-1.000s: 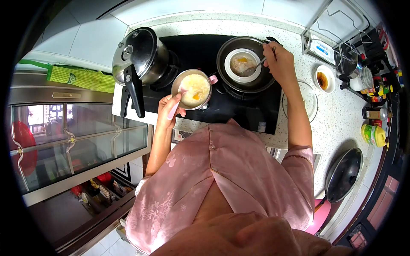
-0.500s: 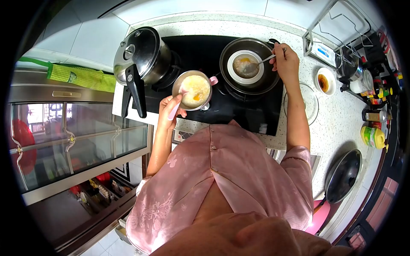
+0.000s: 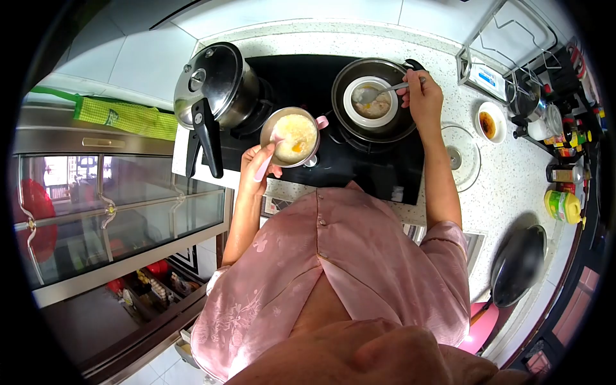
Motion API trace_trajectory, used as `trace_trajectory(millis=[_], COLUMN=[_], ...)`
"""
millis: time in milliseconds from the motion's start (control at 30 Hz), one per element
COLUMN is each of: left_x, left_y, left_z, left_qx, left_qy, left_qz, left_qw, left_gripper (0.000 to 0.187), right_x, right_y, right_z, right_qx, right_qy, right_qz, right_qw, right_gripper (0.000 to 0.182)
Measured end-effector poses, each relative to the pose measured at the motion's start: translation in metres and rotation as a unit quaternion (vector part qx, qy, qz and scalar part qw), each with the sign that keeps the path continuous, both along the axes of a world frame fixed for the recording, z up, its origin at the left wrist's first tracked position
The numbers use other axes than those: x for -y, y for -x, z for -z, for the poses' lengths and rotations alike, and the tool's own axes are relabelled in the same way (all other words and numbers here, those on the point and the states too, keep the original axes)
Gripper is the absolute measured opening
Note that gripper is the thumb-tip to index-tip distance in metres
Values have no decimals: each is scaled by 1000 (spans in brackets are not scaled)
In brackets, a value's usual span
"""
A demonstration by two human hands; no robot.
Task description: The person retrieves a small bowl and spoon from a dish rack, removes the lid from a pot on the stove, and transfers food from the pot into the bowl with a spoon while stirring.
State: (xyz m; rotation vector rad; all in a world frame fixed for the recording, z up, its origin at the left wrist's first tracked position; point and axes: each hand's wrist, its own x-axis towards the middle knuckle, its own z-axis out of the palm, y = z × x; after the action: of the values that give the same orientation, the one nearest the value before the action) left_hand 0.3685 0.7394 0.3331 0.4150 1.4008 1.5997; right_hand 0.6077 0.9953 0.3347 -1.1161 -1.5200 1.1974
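My left hand (image 3: 258, 165) is at the near left side of a metal cup (image 3: 289, 113) with a pink handle, its fingers closed on a pink spoon (image 3: 264, 167) that leans into the cup. Pale, grainy food with an orange-yellow patch fills the cup. On the right, my right hand (image 3: 420, 96) grips a metal spoon (image 3: 391, 88). Its bowl end dips into the food in a white bowl (image 3: 350, 117), which sits inside a dark pan (image 3: 410, 122) on the black stove.
A pressure cooker (image 3: 221, 83) stands on the stove's left. To the right are a glass lid (image 3: 467, 157), a small white bowl with brown sauce (image 3: 500, 132), a wire rack (image 3: 464, 67), bottles and a wok (image 3: 518, 269). A yellow-green cloth (image 3: 128, 118) hangs at left.
My right hand has moved slightly left and nearer to me, and the metal spoon's tip has shifted to the left side of the white bowl. My left hand has hardly moved.
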Motion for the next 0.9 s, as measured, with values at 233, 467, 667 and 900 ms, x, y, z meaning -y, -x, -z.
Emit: trace_trajectory(millis=[233, 467, 667, 900], left_x=[-9, -32, -59, -71], left_y=[-3, -9, -29, -39], left_z=[-9, -18, -24, -26], left_qx=[-39, -80, -66, -61], left_qy=[13, 38, 26, 15], left_qz=[19, 76, 117, 129], left_qw=[999, 993, 991, 990], left_gripper=[25, 25, 29, 30], right_x=[-2, 10, 69, 93], right_y=[-8, -37, -52, -44], right_z=[14, -19, -91, -91], right_qx=[-80, -212, -228, 37], right_qy=[-7, 33, -118, -387], right_qz=[-4, -4, -22, -186], right_qw=[997, 977, 966, 902], right_gripper=[25, 26, 14, 20])
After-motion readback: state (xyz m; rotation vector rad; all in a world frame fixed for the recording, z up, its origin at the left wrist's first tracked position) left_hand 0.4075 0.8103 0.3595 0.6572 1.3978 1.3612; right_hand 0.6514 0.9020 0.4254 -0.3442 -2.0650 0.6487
